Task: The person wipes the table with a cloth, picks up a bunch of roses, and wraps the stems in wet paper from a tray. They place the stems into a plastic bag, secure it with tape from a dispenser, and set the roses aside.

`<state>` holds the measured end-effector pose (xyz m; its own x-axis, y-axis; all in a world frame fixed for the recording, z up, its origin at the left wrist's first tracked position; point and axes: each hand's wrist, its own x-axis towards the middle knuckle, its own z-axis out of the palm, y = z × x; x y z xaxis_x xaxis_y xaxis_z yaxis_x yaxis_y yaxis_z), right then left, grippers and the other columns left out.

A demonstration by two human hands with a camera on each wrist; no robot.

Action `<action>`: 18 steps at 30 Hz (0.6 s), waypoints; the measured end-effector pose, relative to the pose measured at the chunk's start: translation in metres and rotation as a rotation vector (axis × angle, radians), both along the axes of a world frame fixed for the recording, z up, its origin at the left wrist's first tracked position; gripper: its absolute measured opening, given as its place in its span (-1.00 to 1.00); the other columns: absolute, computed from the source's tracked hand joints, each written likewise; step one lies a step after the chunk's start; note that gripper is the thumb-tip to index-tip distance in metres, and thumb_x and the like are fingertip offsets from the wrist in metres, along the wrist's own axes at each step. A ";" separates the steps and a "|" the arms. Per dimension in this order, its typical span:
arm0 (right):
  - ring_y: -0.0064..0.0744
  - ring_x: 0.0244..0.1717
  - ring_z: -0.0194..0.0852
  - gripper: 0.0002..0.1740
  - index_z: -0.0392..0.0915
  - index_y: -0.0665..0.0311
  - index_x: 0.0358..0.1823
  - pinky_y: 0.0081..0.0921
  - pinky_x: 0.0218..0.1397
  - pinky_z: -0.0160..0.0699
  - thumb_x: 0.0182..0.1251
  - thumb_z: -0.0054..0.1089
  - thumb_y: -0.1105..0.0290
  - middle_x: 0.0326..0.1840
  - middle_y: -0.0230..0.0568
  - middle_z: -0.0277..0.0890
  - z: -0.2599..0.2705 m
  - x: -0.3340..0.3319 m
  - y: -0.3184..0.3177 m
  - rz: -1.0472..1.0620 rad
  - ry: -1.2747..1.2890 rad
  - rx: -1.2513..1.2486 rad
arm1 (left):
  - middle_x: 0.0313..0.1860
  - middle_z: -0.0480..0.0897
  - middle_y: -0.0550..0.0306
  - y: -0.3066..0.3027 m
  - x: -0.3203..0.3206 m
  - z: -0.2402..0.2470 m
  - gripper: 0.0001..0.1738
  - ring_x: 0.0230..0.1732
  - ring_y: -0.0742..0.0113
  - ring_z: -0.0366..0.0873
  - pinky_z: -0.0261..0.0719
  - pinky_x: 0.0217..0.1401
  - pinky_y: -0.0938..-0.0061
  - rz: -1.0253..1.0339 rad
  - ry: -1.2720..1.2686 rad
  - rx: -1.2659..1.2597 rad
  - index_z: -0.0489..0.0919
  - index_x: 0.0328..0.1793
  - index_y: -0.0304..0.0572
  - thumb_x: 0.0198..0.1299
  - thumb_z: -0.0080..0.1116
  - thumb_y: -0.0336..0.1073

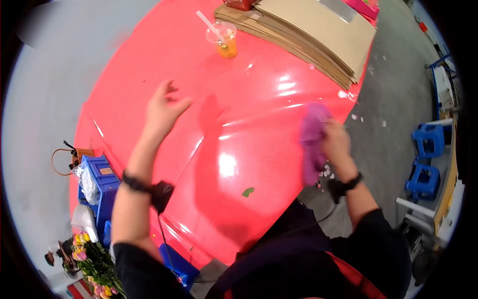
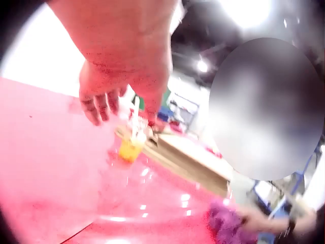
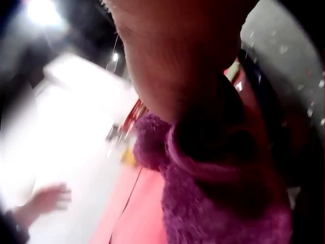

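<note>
1. Left hand (image 1: 165,110): thumb and fingers apart, above red table (image 1: 264,149).
2. Clear cup (image 1: 227,47): standing on the table's far part.
3. Green scrap (image 1: 248,192): lying near side.
4. Purple cloth (image 1: 312,142): at table's right edge.
5. Right hand (image 1: 337,142): clamped on cloth.

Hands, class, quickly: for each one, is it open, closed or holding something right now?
Left hand: open, fingers loosely bent, holding nothing.
Right hand: closed, holding a purple cloth.
</note>
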<state>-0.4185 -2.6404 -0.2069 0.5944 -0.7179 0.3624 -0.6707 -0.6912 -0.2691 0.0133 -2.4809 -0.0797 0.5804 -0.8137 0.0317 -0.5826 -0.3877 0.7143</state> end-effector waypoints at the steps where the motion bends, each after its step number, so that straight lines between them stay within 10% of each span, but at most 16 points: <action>1: -0.02 -0.13 0.54 -0.77 0.60 0.32 -0.22 -0.17 -0.10 0.53 0.05 0.12 0.52 -0.17 -0.06 0.54 0.018 -0.027 -0.026 -0.112 0.105 0.122 | 0.15 0.55 -0.08 -0.033 -0.001 -0.026 -0.06 0.05 0.19 0.56 0.56 0.10 0.35 0.032 -0.075 0.004 0.27 0.41 -0.39 -0.04 0.49 -0.12; 6: -0.02 -0.18 0.57 -0.61 0.57 0.41 -0.02 -0.34 -0.03 0.53 0.06 0.08 0.52 -0.20 -0.04 0.57 0.077 0.008 -0.093 -0.070 -0.309 0.266 | 0.23 0.50 -0.12 -0.128 -0.021 -0.094 0.01 0.18 0.11 0.51 0.55 0.15 0.28 0.194 0.061 0.020 0.19 0.45 -0.41 0.00 0.50 -0.06; 8: -0.04 0.10 0.45 -0.60 0.60 0.34 -0.02 -0.20 0.16 0.42 0.05 0.18 0.42 0.06 -0.05 0.49 0.076 0.072 -0.112 0.045 -0.117 0.048 | 0.25 0.50 -0.12 -0.115 -0.028 -0.090 -0.03 0.22 0.10 0.50 0.54 0.17 0.28 0.218 0.078 0.055 0.22 0.43 -0.41 0.01 0.49 -0.06; 11: 0.12 0.46 0.09 -0.28 0.38 0.18 0.32 0.03 0.38 0.20 0.07 0.32 0.20 0.50 0.03 0.13 0.019 0.163 -0.135 0.302 0.066 0.049 | 0.24 0.51 -0.11 -0.029 -0.065 -0.070 -0.11 0.23 0.13 0.49 0.54 0.18 0.30 0.087 0.075 0.248 0.27 0.40 -0.38 0.05 0.45 -0.08; 18: 0.15 0.18 0.40 -0.35 0.41 0.24 0.30 -0.04 0.23 0.39 0.19 0.24 0.15 0.19 0.21 0.42 -0.029 0.135 -0.167 0.413 0.098 -0.075 | 0.31 0.41 -0.24 0.261 -0.218 -0.008 -0.19 0.26 -0.24 0.42 0.44 0.31 0.14 0.087 0.215 0.788 0.28 0.43 -0.11 0.06 0.37 -0.14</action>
<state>-0.2832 -2.8075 -0.2362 0.8607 -0.3861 0.3319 -0.3531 -0.9223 -0.1571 -0.2052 -2.2195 -0.0881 0.5711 -0.5022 -0.6494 -0.4088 -0.8600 0.3055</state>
